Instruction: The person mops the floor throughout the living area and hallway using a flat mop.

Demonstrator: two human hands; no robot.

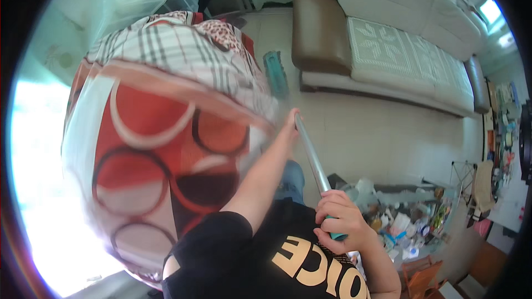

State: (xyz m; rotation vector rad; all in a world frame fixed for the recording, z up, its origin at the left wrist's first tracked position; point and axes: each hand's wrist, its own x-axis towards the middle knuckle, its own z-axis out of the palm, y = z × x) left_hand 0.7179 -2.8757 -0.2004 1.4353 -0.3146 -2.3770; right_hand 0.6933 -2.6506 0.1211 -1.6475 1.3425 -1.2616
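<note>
A flat mop's silver pole (311, 155) slants across the space in front of my body, its teal end cap close to my chest. My right hand (341, 220) is wrapped around the pole's upper end. Farther down, my left hand (292, 121) grips the same pole with the arm stretched out. The teal mop head (275, 72) lies on the tiled floor (353, 128), between the bedding and the sofa. The pole's lower part is blurred and partly hidden beyond my left hand.
Left of me, a large mound of patterned bedding (141, 174) reaches my left arm. A sofa (324, 33) with brown armrests stands at upper right. A cluttered glass table (399, 220) is at my right, near a wooden stool (419, 274). Plastic storage boxes (133, 4) stand behind the bedding.
</note>
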